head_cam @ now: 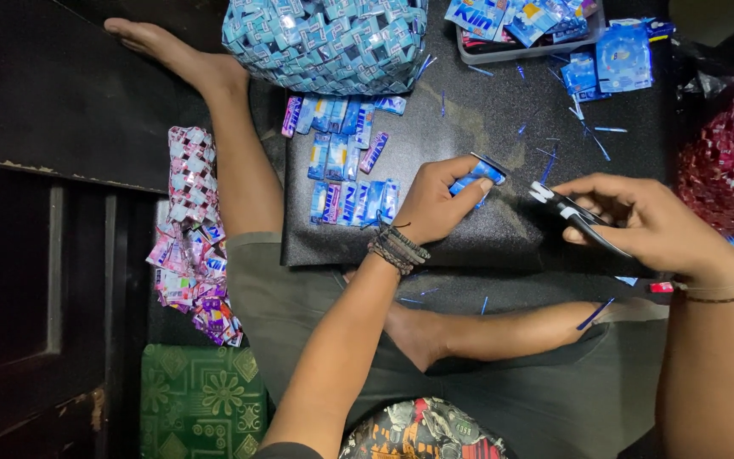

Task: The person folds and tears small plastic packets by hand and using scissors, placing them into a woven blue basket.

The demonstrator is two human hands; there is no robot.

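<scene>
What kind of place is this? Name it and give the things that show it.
Probably a home floor used as a craft spot. The person sits cross-legged at a low black board, with rows of folded blue wrapper pieces, a woven blue wrapper basket and a green patterned cushion.

My left hand (435, 204) sits at about the centre of my view, forearm running down toward seven o'clock, wrist wrapped in dark braided bands. Its fingers curl inward and the thumb presses against the fingertips in a closed pinch pointing toward three o'clock. My right hand (647, 225) lies at three o'clock, forearm dropping to five o'clock, fingers bent and closed in a grip, knuckles up, a thin band at the wrist.
</scene>
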